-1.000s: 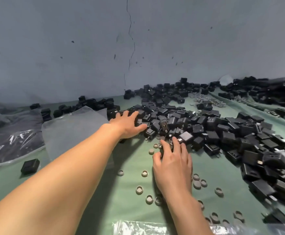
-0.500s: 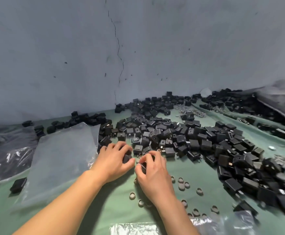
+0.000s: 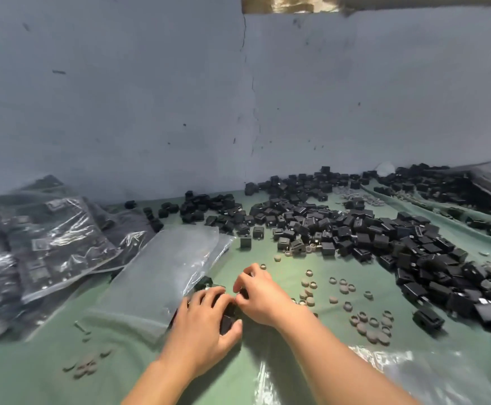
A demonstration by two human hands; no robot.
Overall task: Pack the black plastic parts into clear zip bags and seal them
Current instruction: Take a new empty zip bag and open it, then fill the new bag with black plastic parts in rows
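Left hand (image 3: 206, 328) gripping black parts (image 3: 227, 322), right hand (image 3: 263, 301) curled alongside, clear zip bag (image 3: 162, 276) just left

parts pile (image 3: 355, 229) runs along desk's back edge to right edge. filled bags (image 3: 57, 244) at left edge, empty bag (image 3: 165, 276) just right of them. few parts (image 3: 228, 320) front-mid under left hand (image 3: 206, 331), right hand (image 3: 261, 296) beside, prob. touching them. rings (image 3: 366, 317) betw. hands & pile.

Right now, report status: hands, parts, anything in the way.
Left hand gripping a clutch of black parts. Right hand curled against them, grip unclear. Zip bag flat beside left hand. Loose rings scattered near right.
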